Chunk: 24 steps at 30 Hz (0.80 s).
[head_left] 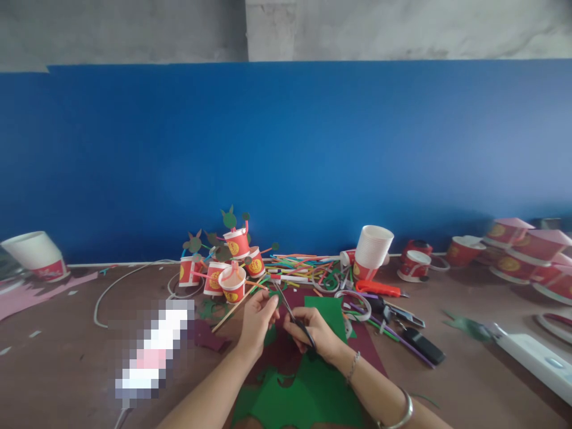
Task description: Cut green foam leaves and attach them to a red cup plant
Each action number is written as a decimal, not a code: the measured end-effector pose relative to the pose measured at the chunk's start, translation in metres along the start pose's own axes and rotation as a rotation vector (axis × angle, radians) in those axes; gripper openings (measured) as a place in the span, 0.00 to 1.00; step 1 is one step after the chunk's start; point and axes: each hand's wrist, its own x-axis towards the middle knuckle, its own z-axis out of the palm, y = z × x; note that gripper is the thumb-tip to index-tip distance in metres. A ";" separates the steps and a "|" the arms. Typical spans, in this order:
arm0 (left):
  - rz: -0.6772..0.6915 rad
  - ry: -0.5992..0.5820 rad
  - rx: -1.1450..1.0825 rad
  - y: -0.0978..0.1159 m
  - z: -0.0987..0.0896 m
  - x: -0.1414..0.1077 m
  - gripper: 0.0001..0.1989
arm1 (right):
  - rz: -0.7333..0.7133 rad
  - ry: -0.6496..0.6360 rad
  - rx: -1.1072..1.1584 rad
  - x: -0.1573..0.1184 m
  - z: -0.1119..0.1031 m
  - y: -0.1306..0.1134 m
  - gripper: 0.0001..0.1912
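Gripping scissors [294, 317] in right hand [315, 328], left hand [260, 314] pinching green paper [279, 298], straws [292, 262], red cups [233, 291] crowding behind

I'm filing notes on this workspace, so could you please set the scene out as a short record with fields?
Left hand: the left hand pinches a small green paper piece
Right hand: the right hand holds the scissors, blades pointing away from the person
Below hands: green paper with curved cut-outs, over maroon paper
Beyond hands: loose coloured straws
Right of straws: stacked paper cups, orange-handled cutter
Left of straws: cups decorated with straws and green shapes
Backdrop: blue wall, grey above
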 end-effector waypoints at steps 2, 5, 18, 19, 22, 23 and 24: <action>0.002 -0.002 -0.011 0.000 0.000 0.000 0.14 | -0.003 0.001 0.004 0.000 0.000 0.000 0.15; -0.001 -0.016 -0.023 0.000 0.000 0.000 0.14 | 0.006 0.000 0.022 0.001 0.000 0.001 0.15; -0.028 -0.119 -0.058 0.000 -0.004 0.002 0.14 | 0.015 -0.004 0.018 0.001 0.000 0.002 0.15; -0.030 -0.124 -0.064 0.000 -0.004 0.003 0.15 | 0.016 -0.005 0.016 0.001 0.000 0.002 0.15; -0.035 -0.133 -0.084 0.000 -0.005 0.004 0.15 | 0.015 -0.012 0.013 0.001 0.000 0.001 0.15; -0.037 -0.136 -0.091 0.000 -0.005 0.004 0.15 | 0.014 -0.011 0.011 0.001 0.000 0.001 0.15; -0.041 -0.140 -0.100 0.000 -0.006 0.005 0.16 | 0.015 -0.008 0.010 0.001 0.000 0.000 0.15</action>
